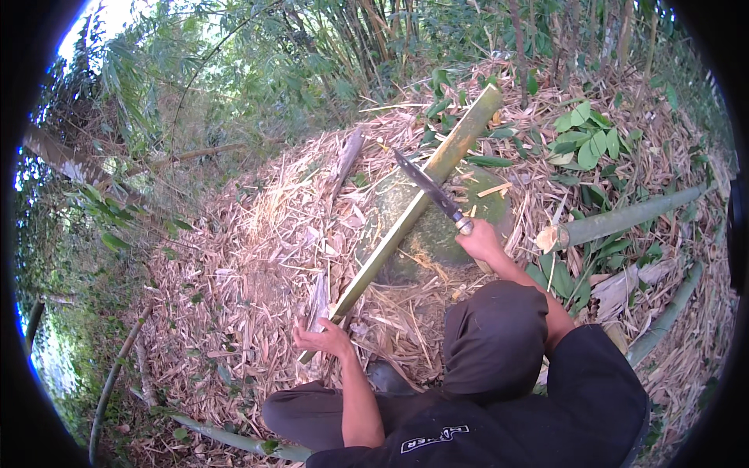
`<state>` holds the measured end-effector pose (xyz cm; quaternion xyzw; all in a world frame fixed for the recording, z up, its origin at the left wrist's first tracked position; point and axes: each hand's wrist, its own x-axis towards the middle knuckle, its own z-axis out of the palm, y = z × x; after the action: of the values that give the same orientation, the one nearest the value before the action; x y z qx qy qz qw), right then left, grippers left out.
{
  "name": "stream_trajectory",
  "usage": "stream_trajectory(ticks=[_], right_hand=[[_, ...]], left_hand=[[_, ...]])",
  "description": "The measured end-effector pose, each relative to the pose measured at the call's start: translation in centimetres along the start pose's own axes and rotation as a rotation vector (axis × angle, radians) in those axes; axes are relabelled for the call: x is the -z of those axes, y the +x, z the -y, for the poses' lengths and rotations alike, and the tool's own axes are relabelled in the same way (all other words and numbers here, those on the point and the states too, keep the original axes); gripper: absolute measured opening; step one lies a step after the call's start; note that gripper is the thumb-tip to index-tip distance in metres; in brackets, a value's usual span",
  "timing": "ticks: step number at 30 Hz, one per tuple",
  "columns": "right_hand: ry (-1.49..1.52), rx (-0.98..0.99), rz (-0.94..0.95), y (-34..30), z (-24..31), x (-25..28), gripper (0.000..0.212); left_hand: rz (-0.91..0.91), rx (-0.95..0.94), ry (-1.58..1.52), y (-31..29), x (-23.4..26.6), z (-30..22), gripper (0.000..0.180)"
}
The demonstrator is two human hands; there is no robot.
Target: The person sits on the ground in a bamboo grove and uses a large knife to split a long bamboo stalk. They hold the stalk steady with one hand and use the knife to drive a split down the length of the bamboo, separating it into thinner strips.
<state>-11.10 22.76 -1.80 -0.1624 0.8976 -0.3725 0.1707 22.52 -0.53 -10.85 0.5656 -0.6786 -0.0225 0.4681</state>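
My right hand (478, 239) is closed around the handle of a long dark-bladed knife (424, 181), which has a pale metal collar. Its blade points up and left, crossing over a split length of green bamboo (390, 242). The bamboo slants from the upper right down toward me, and its middle lies over a mossy rock (484, 204). Near the bamboo's lower end, my left hand (326, 340) grips it, with the end showing just past the palm. Whether the blade touches the bamboo I cannot tell.
Dry leaves and pale shavings cover the ground. A cut green bamboo pole (624, 221) lies to the right, and another pole (667, 316) beyond my right arm. Green leaves (585, 140) grow at the upper right. A grey wood piece (347, 156) lies beyond the rock. Bamboo stems stand behind.
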Motion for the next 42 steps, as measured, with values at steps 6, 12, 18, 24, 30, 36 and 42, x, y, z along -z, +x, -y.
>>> stream_trajectory(ticks=[6,12,18,24,30,36,42], right_hand=[[0.031,0.012,0.012,0.0,-0.8,0.1,0.030],[0.029,0.024,0.021,0.2,-0.9,0.1,0.029],[0.047,-0.041,0.070,-0.8,-0.6,1.0,0.026],[0.014,0.023,-0.005,-1.5,-1.5,1.1,0.023],[0.022,0.010,0.014,-1.8,0.3,0.4,0.026],[0.014,-0.004,0.028,-1.6,0.6,1.0,0.025],[-0.039,0.049,0.009,-1.1,0.4,0.7,0.026]], left_hand=[[0.367,-0.198,-0.024,-2.3,0.3,-1.7,0.050],[0.526,-0.207,-0.026,-1.2,-0.4,-1.0,0.058],[0.719,-0.160,0.008,-1.1,-0.1,-0.9,0.052],[0.238,-0.102,0.008,-3.1,-0.9,-1.5,0.048],[-0.103,1.180,0.019,-4.2,-3.3,6.8,0.077],[-0.393,1.858,-1.341,-2.4,-4.1,8.3,0.115],[-0.267,1.700,-1.677,-1.7,-5.9,10.0,0.136]])
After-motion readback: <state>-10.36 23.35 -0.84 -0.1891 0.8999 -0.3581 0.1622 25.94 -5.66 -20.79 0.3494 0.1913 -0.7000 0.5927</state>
